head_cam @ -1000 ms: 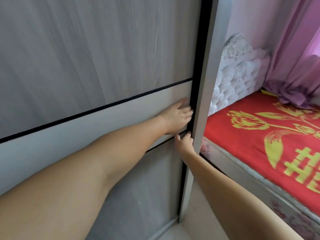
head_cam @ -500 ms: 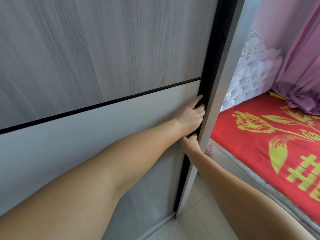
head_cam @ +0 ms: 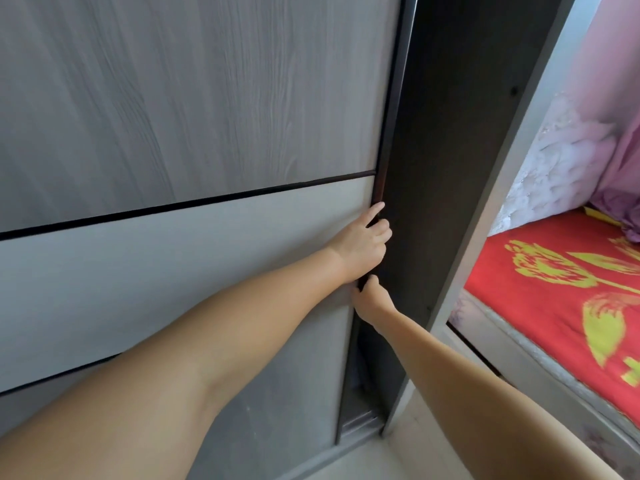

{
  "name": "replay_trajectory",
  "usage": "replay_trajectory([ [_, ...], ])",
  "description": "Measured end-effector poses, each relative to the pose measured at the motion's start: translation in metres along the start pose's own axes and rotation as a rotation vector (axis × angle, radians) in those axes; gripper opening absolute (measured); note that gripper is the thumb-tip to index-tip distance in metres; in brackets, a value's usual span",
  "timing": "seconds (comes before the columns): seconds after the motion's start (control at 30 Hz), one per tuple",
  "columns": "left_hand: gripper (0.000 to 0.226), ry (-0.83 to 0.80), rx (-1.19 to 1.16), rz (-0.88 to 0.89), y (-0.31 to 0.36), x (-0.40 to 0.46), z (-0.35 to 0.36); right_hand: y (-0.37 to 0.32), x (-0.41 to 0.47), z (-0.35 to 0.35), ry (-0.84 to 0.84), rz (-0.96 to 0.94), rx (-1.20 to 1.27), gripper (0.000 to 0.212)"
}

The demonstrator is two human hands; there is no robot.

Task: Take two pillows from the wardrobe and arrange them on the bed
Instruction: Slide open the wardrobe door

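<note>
One sliding wardrobe door (head_cam: 194,216) filling the left of the frame, one dark opening beside it, one bed (head_cam: 561,299) at lower right; no pillows visible. Two bare arms outstretched toward centre. Left hand (head_cam: 362,249) above, right hand (head_cam: 370,299) just below, fingers of both curled around the door's edge.

1. Two bare forearms fill the lower part of the view; no sleeve, cuff or glove shows on either.
2. The left hand (head_cam: 360,247) wears no ring, watch or bracelet on the visible side.
3. The right hand (head_cam: 370,299) has an equally unadorned wrist.
4. Fingernails are too small to tell.
</note>
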State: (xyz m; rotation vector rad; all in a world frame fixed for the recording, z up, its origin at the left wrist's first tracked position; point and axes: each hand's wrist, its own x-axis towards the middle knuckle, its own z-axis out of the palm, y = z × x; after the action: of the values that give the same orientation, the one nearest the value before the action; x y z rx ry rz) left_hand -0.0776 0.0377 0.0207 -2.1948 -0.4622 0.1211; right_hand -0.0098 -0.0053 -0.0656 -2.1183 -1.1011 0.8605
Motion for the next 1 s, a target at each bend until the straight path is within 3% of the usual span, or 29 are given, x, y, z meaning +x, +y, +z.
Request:
replay_trajectory([
  [0.17, 0.025, -0.088, -0.014, -0.064, -0.018, -0.082, 0.015, -0.032, -0.047, 0.059, -0.023, -0.092, -0.07, 0.047],
  [0.33, 0.023, -0.185, 0.026, -0.042, -0.034, -0.166, 0.033, -0.061, -0.085, 0.116, -0.047, -0.256, -0.161, 0.037],
  [0.6, 0.006, -0.132, 0.108, -0.007, -0.065, -0.292, 0.047, -0.108, -0.129, 0.199, -0.177, -0.523, -0.412, 0.042],
  [0.8, 0.015, -0.236, 0.149, -0.065, -0.075, -0.36, 0.05, -0.135, -0.159, 0.245, -0.25, -0.577, -0.467, 0.048],
  [1.0, 0.009, -0.277, 0.098, -0.137, -0.077, -0.407, 0.046, -0.157, -0.183, 0.277, -0.321, -0.646, -0.467, 0.047],
])
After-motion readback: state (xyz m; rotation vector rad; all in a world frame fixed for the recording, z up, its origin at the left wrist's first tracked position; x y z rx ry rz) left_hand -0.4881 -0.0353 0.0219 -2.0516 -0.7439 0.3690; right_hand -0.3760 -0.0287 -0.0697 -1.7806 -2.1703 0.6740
